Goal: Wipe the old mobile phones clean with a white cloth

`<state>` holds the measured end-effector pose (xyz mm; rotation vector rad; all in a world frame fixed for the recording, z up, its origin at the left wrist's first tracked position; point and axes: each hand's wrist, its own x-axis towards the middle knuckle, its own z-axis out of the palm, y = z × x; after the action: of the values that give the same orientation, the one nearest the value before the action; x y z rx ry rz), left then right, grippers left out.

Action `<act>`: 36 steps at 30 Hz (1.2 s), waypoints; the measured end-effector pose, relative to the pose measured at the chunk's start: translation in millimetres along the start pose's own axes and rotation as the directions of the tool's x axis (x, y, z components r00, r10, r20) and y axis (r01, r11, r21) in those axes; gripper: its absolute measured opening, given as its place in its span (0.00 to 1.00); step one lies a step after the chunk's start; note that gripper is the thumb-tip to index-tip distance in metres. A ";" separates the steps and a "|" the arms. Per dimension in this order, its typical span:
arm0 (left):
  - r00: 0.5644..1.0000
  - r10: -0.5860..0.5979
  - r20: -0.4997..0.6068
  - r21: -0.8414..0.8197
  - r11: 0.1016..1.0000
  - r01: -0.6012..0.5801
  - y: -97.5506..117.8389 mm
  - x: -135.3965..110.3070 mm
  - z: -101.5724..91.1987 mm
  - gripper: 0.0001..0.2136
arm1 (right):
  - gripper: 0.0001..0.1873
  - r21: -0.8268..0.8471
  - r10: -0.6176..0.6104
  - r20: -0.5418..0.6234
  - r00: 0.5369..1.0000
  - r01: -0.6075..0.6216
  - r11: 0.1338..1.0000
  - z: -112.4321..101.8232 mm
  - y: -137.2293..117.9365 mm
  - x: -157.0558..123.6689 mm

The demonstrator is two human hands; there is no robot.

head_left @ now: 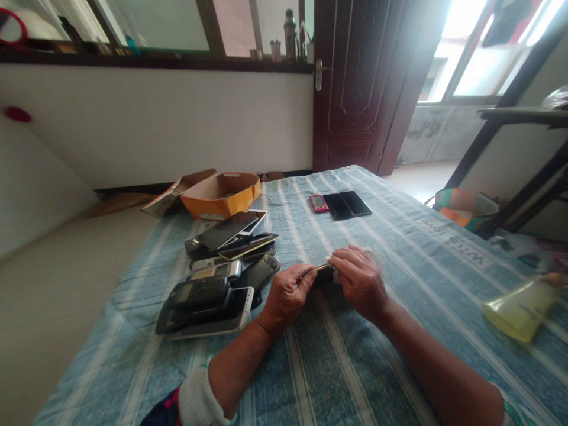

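Note:
My left hand is closed on the edge of a dark phone held just above the striped cloth. Over the same phone my right hand is curled around a small white cloth and presses it against the phone. Most of the phone is hidden under my fingers. Just left of my hands lies a pile of several old phones, stacked and overlapping. Farther back, three phones lie in a row: a pink one and two dark ones.
The blue striped cloth covers the surface. An open orange cardboard box sits at its far left corner. A yellowish bottle lies at the right edge. A dark wooden door stands behind, and a dark frame rises at right.

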<state>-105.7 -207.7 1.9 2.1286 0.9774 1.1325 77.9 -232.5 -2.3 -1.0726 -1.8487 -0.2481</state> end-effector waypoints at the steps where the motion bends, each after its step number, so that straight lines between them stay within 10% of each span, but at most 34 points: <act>1: 1.000 -0.001 0.002 0.000 1.000 0.001 -0.2 0.0 0.2 0.11 | 0.16 0.006 -0.004 0.002 1.000 0.004 1.000 0.7 -1.0 -0.3; 36: 1.000 0.020 0.007 0.017 1.000 -0.020 1.2 0.6 0.0 0.10 | 0.15 -0.041 -0.091 0.008 0.996 0.091 0.995 -2.6 -7.7 2.3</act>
<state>-105.1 -208.0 3.0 2.1592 0.9686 1.1288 73.2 -237.3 2.9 -1.0193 -1.9077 -0.3386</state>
